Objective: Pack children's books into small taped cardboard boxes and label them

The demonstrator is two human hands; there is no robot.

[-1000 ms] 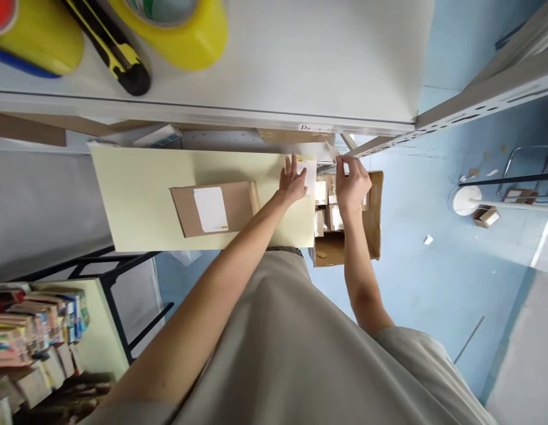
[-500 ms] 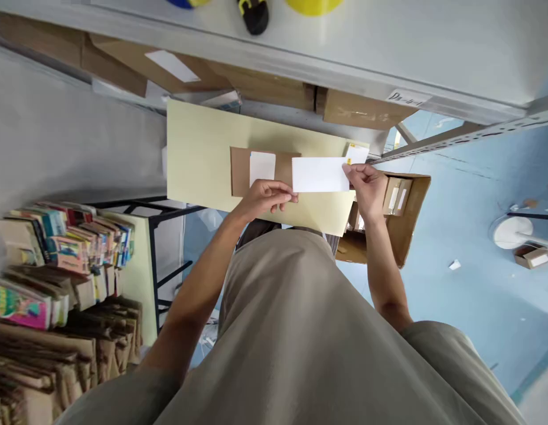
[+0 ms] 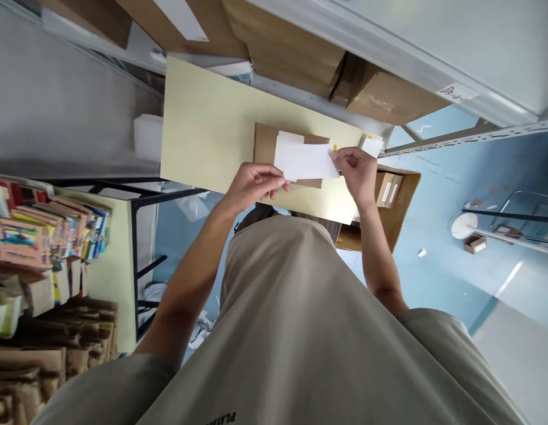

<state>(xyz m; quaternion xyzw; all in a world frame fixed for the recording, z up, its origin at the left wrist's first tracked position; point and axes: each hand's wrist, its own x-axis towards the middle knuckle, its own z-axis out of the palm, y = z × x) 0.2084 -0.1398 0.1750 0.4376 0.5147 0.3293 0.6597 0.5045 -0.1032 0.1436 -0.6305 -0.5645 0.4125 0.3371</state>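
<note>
A blank white paper slip (image 3: 310,162) is held level above the table, stretched between my two hands. My right hand (image 3: 357,174) pinches its right end, thumb on top, beside a small yellow mark at the upper corner. At the lower left corner of the slip, my left hand (image 3: 259,184) has thumb and forefinger closed together on the edge, other fingers curled. Beneath lies a flat brown cardboard piece (image 3: 264,143) on the pale yellow tabletop (image 3: 203,124). A white card (image 3: 288,138) rests on the brown piece, partly covered by the slip.
White cards with a yellow mark (image 3: 372,144) lie at the table's right end. An open carton (image 3: 400,206) with boxes stands below right. A grey shelf (image 3: 416,47) with brown cartons (image 3: 296,47) runs behind. Books and paper bags (image 3: 56,236) fill the left side.
Both hands have carried the slip left relative to the brown piece, so it now overlaps the white card. The whole view has shifted and tilted.
</note>
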